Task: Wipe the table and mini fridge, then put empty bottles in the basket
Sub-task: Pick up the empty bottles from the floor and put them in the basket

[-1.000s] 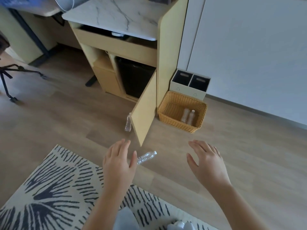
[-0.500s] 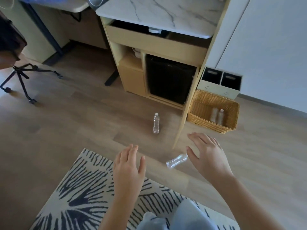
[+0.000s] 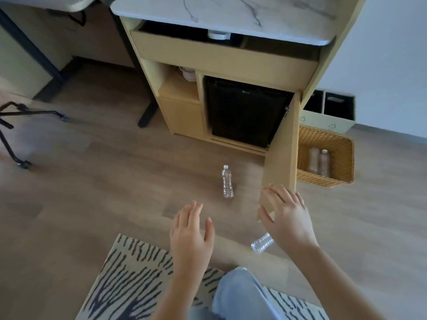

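A clear plastic bottle [image 3: 227, 181] with a white cap stands upright on the wood floor in front of the black mini fridge [image 3: 246, 112]. A second clear bottle [image 3: 261, 242] lies on its side on the floor, partly hidden under my right hand [image 3: 286, 215], which hovers over it with fingers spread. My left hand [image 3: 190, 232] is open, held flat above the floor at the rug's edge. The wicker basket [image 3: 339, 144] at the right holds two bottles [image 3: 318, 161]. The marble table top [image 3: 231, 15] sits above the fridge.
The cabinet's wooden door [image 3: 280, 162] stands open between the fridge and the basket. A striped rug [image 3: 129, 273] lies under my knee. A two-slot bin [image 3: 330, 116] stands behind the basket. Chair legs [image 3: 13, 139] and a desk leg [image 3: 147, 112] are on the left.
The view has moved closer and swung left, showing the fridge front fully. My right hand has come over the lying bottle and now covers part of it. My left hand stays open.
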